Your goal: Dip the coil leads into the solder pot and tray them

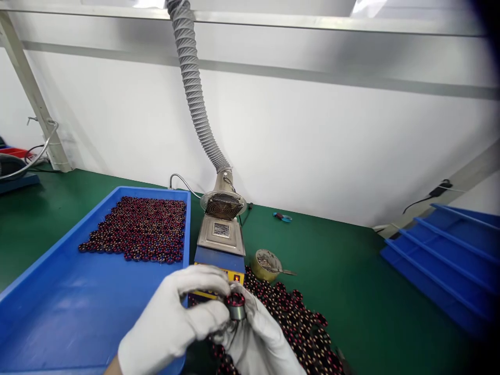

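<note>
Between my two white-gloved hands is a small wound motor stator (236, 307), with a dark red and black top, a grey metal ring below and thin wires hanging from it. The fingers and thumb of my left hand (175, 312) close in on its left side. My right hand (265, 328) grips it from the right and below; part of that grip is hidden. Just behind stands a solder pot (221, 232) with a square silvery surface and a blue and yellow housing. Many similar red-black stators (300, 323) lie heaped on the bench beside my right hand.
A blue tray (58, 323) on the left holds rows of stators (144, 226). A ribbed exhaust hose (191, 78) ends above the solder pot. A yellowish tin (260, 271) with a stick, small cutters (282, 216) and stacked blue trays (441, 260) stand rightward on the green bench (332, 250).
</note>
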The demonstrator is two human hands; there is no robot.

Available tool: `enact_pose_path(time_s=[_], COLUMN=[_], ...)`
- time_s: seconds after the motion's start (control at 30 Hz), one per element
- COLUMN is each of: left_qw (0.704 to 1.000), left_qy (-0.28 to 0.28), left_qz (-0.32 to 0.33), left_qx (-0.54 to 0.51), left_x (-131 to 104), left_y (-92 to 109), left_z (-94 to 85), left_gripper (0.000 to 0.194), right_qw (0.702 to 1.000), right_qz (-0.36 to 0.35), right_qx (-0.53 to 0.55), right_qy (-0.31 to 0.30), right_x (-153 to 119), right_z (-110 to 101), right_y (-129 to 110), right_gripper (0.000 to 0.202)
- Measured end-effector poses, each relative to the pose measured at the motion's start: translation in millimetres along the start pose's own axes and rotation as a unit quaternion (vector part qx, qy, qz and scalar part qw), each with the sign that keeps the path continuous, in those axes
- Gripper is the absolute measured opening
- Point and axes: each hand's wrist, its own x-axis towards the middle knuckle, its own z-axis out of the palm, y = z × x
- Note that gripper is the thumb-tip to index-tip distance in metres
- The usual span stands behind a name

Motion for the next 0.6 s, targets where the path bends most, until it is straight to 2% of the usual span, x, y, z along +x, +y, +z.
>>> enact_pose_path(time_s=[0.07, 0.2, 0.3, 0.37, 0.4, 0.43, 0.5, 0.6], left_qw=[0.999, 0.987, 0.963, 0.958, 0.965, 0.975, 0.992, 0.995], left_qy=[-0.037, -0.01, 0.051, 0.096, 0.1, 0.085, 0.013, -0.055], left_qz=[-0.017, -0.008, -0.004, -0.003, -0.004, -0.009, -0.021, -0.014], left_qx=[-0.022, -0.16, -0.265, -0.27, -0.243, -0.204, -0.121, -0.082], left_x=[-0.1, -2.5, -5.3, -6.4, -6.6, -6.6, -6.3, -6.9], left_y=[1.1, -9.6, -14.8, -12.5, -9.8, -6.8, -0.9, 3.3], left_z=[4.4, 14.5, 13.6, 9.1, 6.7, 4.8, 3.7, 8.1], left_gripper=[0.017, 0.015, 0.007, 0.004, 0.004, 0.008, 0.017, 0.024], right_qw=[0.998, 0.995, 0.994, 0.993, 0.993, 0.993, 0.992, 0.988], right_qz=[-0.023, -0.022, -0.008, -0.011, -0.015, -0.022, -0.047, -0.084], right_qx=[-0.054, -0.09, -0.103, -0.108, -0.109, -0.109, -0.112, -0.13], right_qy=[-0.003, -0.022, -0.039, -0.039, -0.038, -0.035, -0.024, -0.016], right_x=[9.8, 15.0, 6.4, 2.2, 1.3, 1.2, 2.7, 6.8], right_z=[-8.2, -12.8, -7.3, -4.2, -3.2, -2.5, -1.7, -1.7], right_y=[7.4, 14.1, 8.1, 2.1, -0.4, -2.4, -3.9, -1.4], right_gripper=[0.038, 0.048, 0.049, 0.045, 0.044, 0.043, 0.044, 0.043])
